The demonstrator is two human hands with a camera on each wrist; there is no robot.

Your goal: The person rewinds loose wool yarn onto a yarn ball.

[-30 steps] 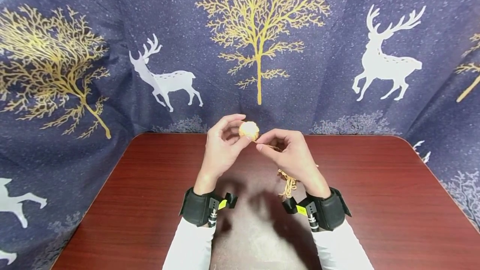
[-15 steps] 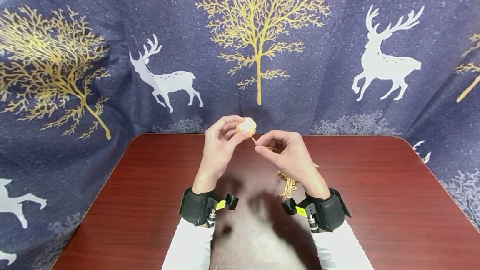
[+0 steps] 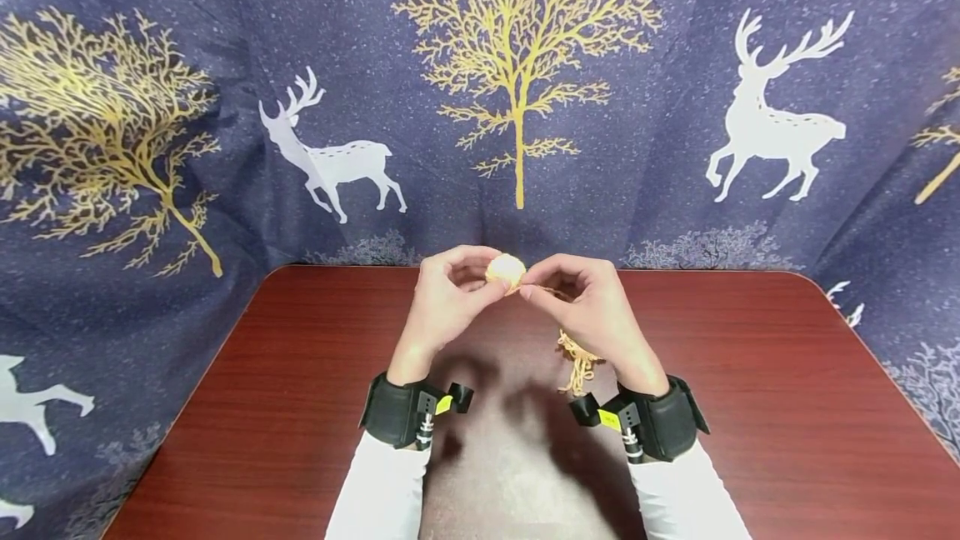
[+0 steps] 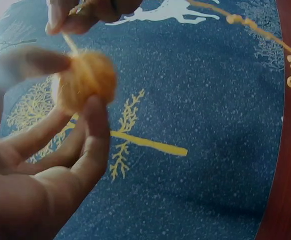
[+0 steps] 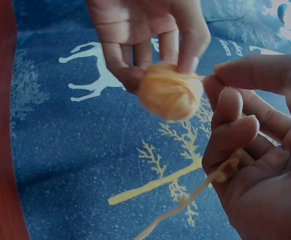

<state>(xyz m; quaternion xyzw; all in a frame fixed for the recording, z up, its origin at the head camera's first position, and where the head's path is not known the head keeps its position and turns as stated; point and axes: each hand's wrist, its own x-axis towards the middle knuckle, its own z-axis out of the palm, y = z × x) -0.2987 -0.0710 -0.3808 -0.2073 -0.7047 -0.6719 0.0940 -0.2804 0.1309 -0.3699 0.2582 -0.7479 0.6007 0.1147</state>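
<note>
A small yellow-orange ball of yarn [image 3: 505, 268] is held up above the far part of the table, washed out by light in the head view. My left hand [image 3: 448, 300] grips it between thumb and fingertips. Close beside it, my right hand [image 3: 587, 300] pinches the yarn strand [image 5: 199, 77] that comes off the ball between thumb and forefinger. The strand passes through the right hand's curled fingers and trails down below it in the right wrist view. On the table under the right hand lies a loose tangle of yarn [image 3: 579, 361], partly hidden by that hand.
The red-brown wooden table [image 3: 315, 373] has a greyish middle area [image 3: 495, 473]. Behind it hangs a dark blue cloth [image 3: 600, 190] printed with golden trees and white deer. Each wrist wears a black strap with a small camera mount.
Half a second ago the ball stood farther left, with a short strand showing between the hands. Now the left hand and ball have come right and lower, and the hands are closer together.
</note>
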